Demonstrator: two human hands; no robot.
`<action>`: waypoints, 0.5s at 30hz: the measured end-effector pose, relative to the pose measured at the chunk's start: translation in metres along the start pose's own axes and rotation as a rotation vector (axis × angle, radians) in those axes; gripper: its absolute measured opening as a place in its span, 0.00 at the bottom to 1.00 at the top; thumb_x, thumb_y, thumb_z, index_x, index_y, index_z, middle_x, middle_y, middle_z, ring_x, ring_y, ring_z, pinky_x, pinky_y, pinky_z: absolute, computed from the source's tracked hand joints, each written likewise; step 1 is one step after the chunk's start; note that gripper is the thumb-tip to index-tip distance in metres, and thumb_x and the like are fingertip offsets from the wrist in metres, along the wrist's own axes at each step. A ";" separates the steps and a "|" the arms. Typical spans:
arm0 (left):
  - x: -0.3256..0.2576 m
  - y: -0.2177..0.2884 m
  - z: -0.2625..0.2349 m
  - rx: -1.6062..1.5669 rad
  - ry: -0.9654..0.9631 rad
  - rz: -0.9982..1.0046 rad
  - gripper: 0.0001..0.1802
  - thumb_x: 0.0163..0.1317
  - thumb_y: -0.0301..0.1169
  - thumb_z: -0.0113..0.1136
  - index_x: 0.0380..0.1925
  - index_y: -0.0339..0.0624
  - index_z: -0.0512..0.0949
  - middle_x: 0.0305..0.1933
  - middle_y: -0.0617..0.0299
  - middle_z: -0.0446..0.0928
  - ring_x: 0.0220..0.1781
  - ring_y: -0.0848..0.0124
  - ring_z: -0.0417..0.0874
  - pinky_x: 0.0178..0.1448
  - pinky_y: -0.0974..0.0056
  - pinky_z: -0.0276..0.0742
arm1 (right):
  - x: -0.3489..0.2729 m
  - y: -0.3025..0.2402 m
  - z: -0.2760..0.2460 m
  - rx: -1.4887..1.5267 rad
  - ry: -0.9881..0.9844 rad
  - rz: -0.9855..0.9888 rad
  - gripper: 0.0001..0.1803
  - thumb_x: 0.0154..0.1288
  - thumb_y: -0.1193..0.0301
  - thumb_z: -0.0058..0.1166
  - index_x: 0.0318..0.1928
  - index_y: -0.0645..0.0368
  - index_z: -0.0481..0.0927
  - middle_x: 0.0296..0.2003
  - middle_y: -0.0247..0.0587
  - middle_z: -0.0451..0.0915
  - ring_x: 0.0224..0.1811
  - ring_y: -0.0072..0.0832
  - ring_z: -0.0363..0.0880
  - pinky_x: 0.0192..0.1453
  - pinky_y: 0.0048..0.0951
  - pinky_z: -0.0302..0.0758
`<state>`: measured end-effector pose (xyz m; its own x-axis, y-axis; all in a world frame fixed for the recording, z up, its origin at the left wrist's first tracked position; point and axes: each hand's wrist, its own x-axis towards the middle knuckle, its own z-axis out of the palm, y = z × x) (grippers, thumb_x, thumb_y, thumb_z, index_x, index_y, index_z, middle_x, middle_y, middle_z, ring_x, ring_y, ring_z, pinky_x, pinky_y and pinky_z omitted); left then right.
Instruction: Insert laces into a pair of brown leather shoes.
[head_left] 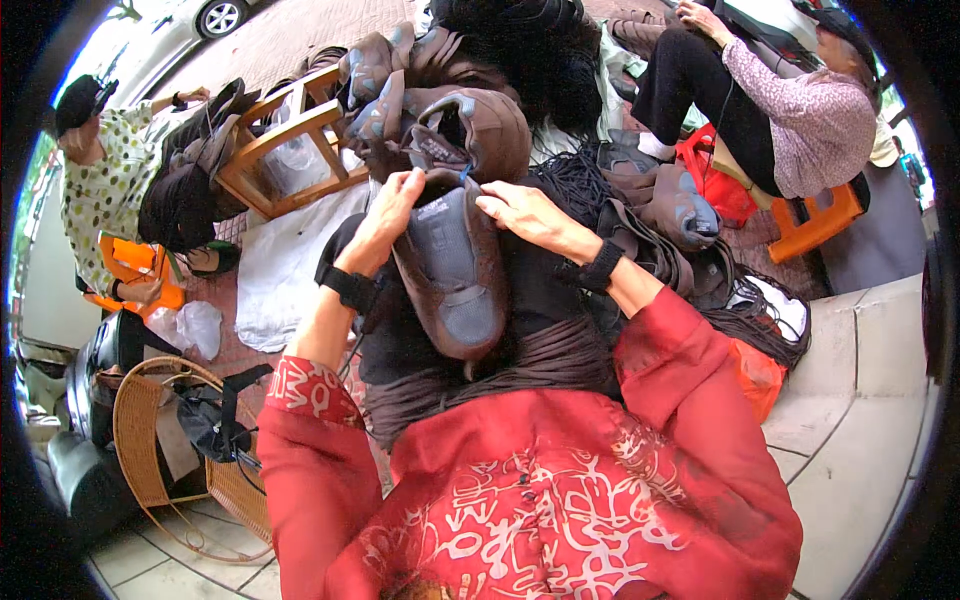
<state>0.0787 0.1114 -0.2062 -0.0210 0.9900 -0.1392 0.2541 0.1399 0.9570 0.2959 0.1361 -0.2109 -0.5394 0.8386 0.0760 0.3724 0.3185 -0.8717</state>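
Observation:
A brown shoe (408,265) with a grey-blue tongue and toe rests over my lap, its toe pointing toward me. My left hand (392,212) is closed on the left edge of its opening, thumb near the top of the tongue. On the opposite edge, my right hand (532,216) pinches the upper, its other fingers partly hidden. I cannot make out any lace threaded in this shoe. A thick bundle of dark brown shoelaces (540,362) lies across my lap, just beyond my red top. More brown shoes (490,130) are heaped right behind the one I hold.
Left of the pile stands a wooden stool (262,152) beside a white cloth (280,270). Another pile of shoes and dark laces (690,215) lies to the right. One person (100,165) sits at left, another (800,120) at right. A wicker chair (140,440) stands near left.

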 end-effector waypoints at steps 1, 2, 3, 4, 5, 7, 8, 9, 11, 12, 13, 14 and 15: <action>0.008 -0.018 -0.009 -0.167 -0.112 -0.009 0.29 0.65 0.51 0.40 0.50 0.35 0.68 0.51 0.55 0.70 0.52 0.67 0.68 0.58 0.67 0.59 | -0.011 -0.005 0.002 0.002 -0.007 0.005 0.16 0.62 0.65 0.47 0.46 0.63 0.73 0.33 0.50 0.76 0.35 0.35 0.77 0.38 0.25 0.72; 0.008 -0.018 -0.010 -0.302 -0.118 -0.073 0.30 0.65 0.52 0.39 0.50 0.34 0.68 0.51 0.55 0.71 0.53 0.67 0.68 0.59 0.66 0.59 | -0.024 -0.014 0.003 -0.031 0.072 -0.103 0.16 0.60 0.65 0.49 0.43 0.63 0.73 0.32 0.49 0.75 0.33 0.35 0.76 0.37 0.26 0.72; 0.007 -0.016 -0.012 -0.435 -0.121 -0.135 0.31 0.65 0.53 0.38 0.49 0.33 0.68 0.50 0.54 0.71 0.53 0.67 0.68 0.59 0.66 0.59 | -0.038 -0.024 0.003 -0.065 0.150 -0.214 0.15 0.58 0.65 0.52 0.41 0.62 0.73 0.30 0.47 0.75 0.32 0.36 0.76 0.36 0.27 0.72; 0.006 -0.029 -0.026 -0.454 -0.042 -0.084 0.33 0.64 0.54 0.39 0.48 0.32 0.69 0.49 0.53 0.72 0.54 0.66 0.69 0.60 0.65 0.59 | -0.053 -0.035 0.002 -0.199 0.024 -0.368 0.14 0.55 0.63 0.54 0.36 0.61 0.73 0.28 0.47 0.74 0.32 0.39 0.75 0.35 0.31 0.72; 0.003 -0.044 -0.039 -0.583 0.090 -0.016 0.31 0.65 0.53 0.39 0.46 0.33 0.70 0.44 0.53 0.74 0.48 0.66 0.72 0.58 0.63 0.63 | -0.071 -0.040 0.004 -0.330 -0.104 -0.523 0.15 0.53 0.61 0.55 0.30 0.60 0.72 0.27 0.46 0.73 0.31 0.41 0.75 0.34 0.36 0.72; -0.015 -0.033 -0.040 -0.713 0.210 -0.010 0.28 0.65 0.51 0.41 0.44 0.34 0.71 0.40 0.55 0.75 0.46 0.66 0.73 0.56 0.62 0.65 | -0.120 -0.038 0.011 -0.329 -0.311 -0.271 0.15 0.47 0.63 0.59 0.27 0.59 0.70 0.26 0.44 0.71 0.29 0.43 0.73 0.30 0.40 0.71; -0.029 -0.028 -0.044 -0.728 0.231 0.011 0.25 0.65 0.49 0.42 0.42 0.35 0.72 0.39 0.55 0.75 0.47 0.67 0.73 0.55 0.63 0.66 | -0.140 -0.035 0.015 -0.394 -0.339 -0.268 0.14 0.47 0.64 0.59 0.27 0.58 0.70 0.25 0.44 0.71 0.28 0.43 0.72 0.30 0.40 0.70; -0.041 -0.030 -0.049 -0.755 0.260 0.044 0.21 0.65 0.47 0.44 0.40 0.38 0.73 0.37 0.56 0.76 0.44 0.67 0.75 0.53 0.62 0.69 | -0.152 -0.029 0.022 -0.454 -0.373 -0.279 0.13 0.46 0.65 0.59 0.26 0.58 0.69 0.25 0.44 0.71 0.27 0.44 0.72 0.29 0.40 0.70; -0.074 -0.028 -0.046 -0.728 0.276 0.047 0.17 0.65 0.43 0.46 0.38 0.39 0.73 0.36 0.57 0.76 0.40 0.67 0.77 0.49 0.60 0.72 | -0.166 -0.019 0.031 -0.503 -0.289 -0.316 0.12 0.45 0.67 0.58 0.25 0.58 0.69 0.22 0.44 0.71 0.26 0.43 0.73 0.29 0.40 0.69; -0.089 -0.028 -0.042 -0.721 0.270 0.075 0.13 0.64 0.39 0.47 0.35 0.40 0.74 0.34 0.58 0.77 0.37 0.68 0.78 0.44 0.60 0.74 | -0.165 -0.020 0.032 -0.568 -0.323 -0.297 0.12 0.46 0.69 0.58 0.26 0.59 0.69 0.23 0.45 0.71 0.28 0.42 0.74 0.29 0.40 0.69; -0.103 -0.020 -0.031 -0.673 0.296 0.083 0.11 0.63 0.36 0.48 0.34 0.40 0.74 0.31 0.59 0.76 0.33 0.69 0.78 0.41 0.63 0.75 | -0.164 -0.015 0.031 -0.573 -0.321 -0.300 0.12 0.46 0.69 0.58 0.26 0.59 0.69 0.23 0.45 0.71 0.28 0.42 0.74 0.29 0.40 0.69; -0.118 -0.013 -0.028 -0.628 0.293 0.087 0.10 0.63 0.35 0.49 0.34 0.40 0.73 0.30 0.59 0.76 0.31 0.70 0.78 0.39 0.65 0.75 | -0.162 -0.010 0.029 -0.545 -0.359 -0.288 0.11 0.46 0.69 0.57 0.26 0.59 0.69 0.24 0.45 0.71 0.28 0.43 0.74 0.29 0.40 0.69; -0.128 -0.010 -0.021 -0.586 0.287 0.087 0.08 0.63 0.33 0.50 0.33 0.39 0.73 0.29 0.60 0.76 0.29 0.72 0.77 0.37 0.68 0.74 | -0.159 -0.008 0.027 -0.517 -0.399 -0.268 0.11 0.46 0.69 0.57 0.26 0.59 0.69 0.24 0.45 0.72 0.28 0.43 0.74 0.28 0.40 0.69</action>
<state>0.0582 -0.0164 -0.1925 -0.3019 0.9515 -0.0590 -0.3008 -0.0363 0.9530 0.3582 -0.0119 -0.2286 -0.8619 0.5069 -0.0137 0.4455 0.7440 -0.4981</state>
